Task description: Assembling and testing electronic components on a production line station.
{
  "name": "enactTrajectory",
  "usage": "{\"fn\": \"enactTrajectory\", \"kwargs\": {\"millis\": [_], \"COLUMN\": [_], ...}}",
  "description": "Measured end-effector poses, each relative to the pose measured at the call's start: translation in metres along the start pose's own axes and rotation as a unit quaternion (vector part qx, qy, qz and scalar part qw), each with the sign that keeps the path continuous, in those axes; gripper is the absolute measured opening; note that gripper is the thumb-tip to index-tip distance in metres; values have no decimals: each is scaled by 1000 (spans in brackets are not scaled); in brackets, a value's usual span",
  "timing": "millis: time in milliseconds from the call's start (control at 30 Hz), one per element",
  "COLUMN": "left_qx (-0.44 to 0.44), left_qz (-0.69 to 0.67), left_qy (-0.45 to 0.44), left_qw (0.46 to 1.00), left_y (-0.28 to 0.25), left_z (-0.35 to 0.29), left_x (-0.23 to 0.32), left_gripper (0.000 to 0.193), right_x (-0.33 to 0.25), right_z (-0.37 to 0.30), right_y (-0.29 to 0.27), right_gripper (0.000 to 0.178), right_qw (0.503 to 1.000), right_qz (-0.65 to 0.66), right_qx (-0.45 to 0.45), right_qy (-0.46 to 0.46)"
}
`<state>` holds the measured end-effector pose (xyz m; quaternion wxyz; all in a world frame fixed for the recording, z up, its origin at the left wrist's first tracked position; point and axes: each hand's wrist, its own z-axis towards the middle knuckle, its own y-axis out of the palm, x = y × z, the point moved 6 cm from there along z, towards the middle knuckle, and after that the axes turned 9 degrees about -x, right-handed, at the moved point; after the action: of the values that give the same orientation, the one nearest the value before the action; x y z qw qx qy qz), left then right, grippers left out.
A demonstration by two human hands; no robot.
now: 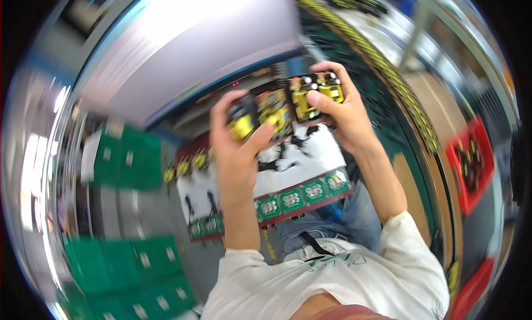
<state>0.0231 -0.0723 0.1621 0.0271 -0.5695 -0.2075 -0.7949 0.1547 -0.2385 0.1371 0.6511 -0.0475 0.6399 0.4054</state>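
Both hands are raised over a white board. My left hand (233, 137) is closed round a yellow-and-black electronic assembly (272, 110), its thumb on the near side; motion blurs the details. Beside it, my right hand (346, 106) grips a second yellow-and-black electronic assembly (302, 101) with pale round parts on top, thumb across its face. Whether the two assemblies touch is unclear. Beneath them lies the white board (310, 165) in a dark red frame, with black leads scattered on it. Several green circuit boards (291, 199) line its near edge.
Small yellow parts (199, 160) stand along the board's far left edge. Green bins (130, 159) are at the left. A dark green bench with black pieces runs along the right, edged by a yellow-black strip (382, 70). A red bin (471, 162) holds parts farther right.
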Motion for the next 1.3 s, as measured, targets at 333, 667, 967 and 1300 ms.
{"fn": "enactTrajectory", "kwargs": {"millis": [333, 667, 967, 1300], "left_qx": [-406, -591, -624, -384], "left_qz": [-2, 33, 528, 344], "left_qy": [-67, -352, 94, 163], "left_qw": [911, 725, 567, 841], "left_y": [256, 495, 515, 432], "left_z": [-85, -191, -181, -62], "left_x": [-94, -301, -291, -291], "left_gripper": [79, 55, 41, 24], "right_x": [-118, -88, -114, -114], "right_z": [-326, -522, -549, -443], "right_y": [-121, -321, -334, -319], "right_gripper": [78, 57, 80, 64], "right_qw": [888, 739, 545, 437], "right_qz": [-137, -146, -533, -735], "right_qx": [334, 658, 529, 492], "right_qy": [-284, 2, 373, 165]}}
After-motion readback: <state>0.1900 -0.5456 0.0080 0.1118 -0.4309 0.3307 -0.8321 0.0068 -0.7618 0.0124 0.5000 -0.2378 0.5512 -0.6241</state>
